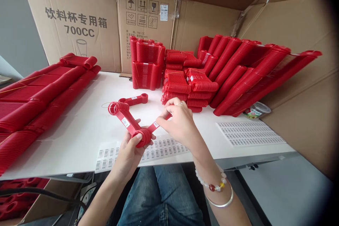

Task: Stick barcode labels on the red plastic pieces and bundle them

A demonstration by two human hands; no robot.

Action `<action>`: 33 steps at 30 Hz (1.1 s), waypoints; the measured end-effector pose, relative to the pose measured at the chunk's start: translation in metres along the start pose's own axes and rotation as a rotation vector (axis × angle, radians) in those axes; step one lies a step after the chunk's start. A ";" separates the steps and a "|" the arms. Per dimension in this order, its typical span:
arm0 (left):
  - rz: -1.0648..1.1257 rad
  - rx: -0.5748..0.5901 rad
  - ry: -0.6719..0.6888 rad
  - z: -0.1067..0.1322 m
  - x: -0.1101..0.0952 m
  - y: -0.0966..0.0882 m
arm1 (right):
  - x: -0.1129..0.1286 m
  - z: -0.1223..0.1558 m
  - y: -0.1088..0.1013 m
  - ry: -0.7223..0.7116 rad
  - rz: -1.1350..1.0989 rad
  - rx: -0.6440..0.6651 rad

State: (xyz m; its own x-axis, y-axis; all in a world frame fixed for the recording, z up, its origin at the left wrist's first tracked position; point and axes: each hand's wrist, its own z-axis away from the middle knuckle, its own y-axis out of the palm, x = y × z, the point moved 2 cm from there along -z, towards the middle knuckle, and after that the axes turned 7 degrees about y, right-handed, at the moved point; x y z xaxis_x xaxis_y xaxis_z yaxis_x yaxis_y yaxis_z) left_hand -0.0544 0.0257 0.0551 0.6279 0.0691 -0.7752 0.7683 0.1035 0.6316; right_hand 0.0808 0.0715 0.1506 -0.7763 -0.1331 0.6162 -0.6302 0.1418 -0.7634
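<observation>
My left hand (134, 148) is closed around the ringed end of a small stack of red plastic bars (127, 116), each with a ring at both ends. A white barcode label (125, 122) shows on the stack's top bar. One red bar (150, 128) is swung out to the right from the same end. My right hand (178, 118) has its fingers pinched on that bar, beside its white label (156, 124); its far end is partly hidden. Behind the hands, another labelled red bar (136, 99) lies on the table. Under them is a sheet of barcode labels (164, 147).
Long bundles of red bars (47, 88) lie at the left. More bundles stand upright (147, 65), lie stacked (176, 81) or lean (246, 74) at the back. A second label sheet (250, 133) and a plastic tub (256, 110) are right. Cardboard walls (92, 0) enclose the white table (71, 141).
</observation>
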 end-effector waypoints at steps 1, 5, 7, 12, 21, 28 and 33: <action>0.001 -0.002 0.001 0.000 0.000 0.000 | 0.000 0.000 0.000 -0.001 0.000 -0.001; 0.004 0.001 0.009 0.001 -0.001 0.000 | -0.001 0.000 0.001 -0.012 0.009 -0.020; -0.001 0.006 0.008 0.001 -0.001 0.000 | -0.001 0.001 0.002 -0.019 0.011 -0.030; -0.003 0.004 0.009 0.002 -0.002 0.000 | 0.000 0.000 0.001 -0.026 0.023 -0.038; 0.012 -0.005 0.011 0.001 -0.006 -0.003 | -0.001 0.016 0.015 -0.123 0.166 -0.180; 0.013 -0.016 0.008 0.005 -0.009 -0.001 | -0.006 0.029 0.028 -0.216 0.261 -0.377; 0.000 -0.023 0.027 0.007 -0.008 0.001 | -0.013 0.033 0.034 -0.241 0.292 -0.428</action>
State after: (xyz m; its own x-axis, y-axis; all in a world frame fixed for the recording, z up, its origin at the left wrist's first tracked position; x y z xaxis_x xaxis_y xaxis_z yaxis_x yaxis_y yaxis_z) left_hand -0.0578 0.0186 0.0614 0.6244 0.0962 -0.7752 0.7648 0.1265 0.6318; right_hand 0.0698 0.0460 0.1104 -0.9255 -0.2414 0.2918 -0.3787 0.5841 -0.7179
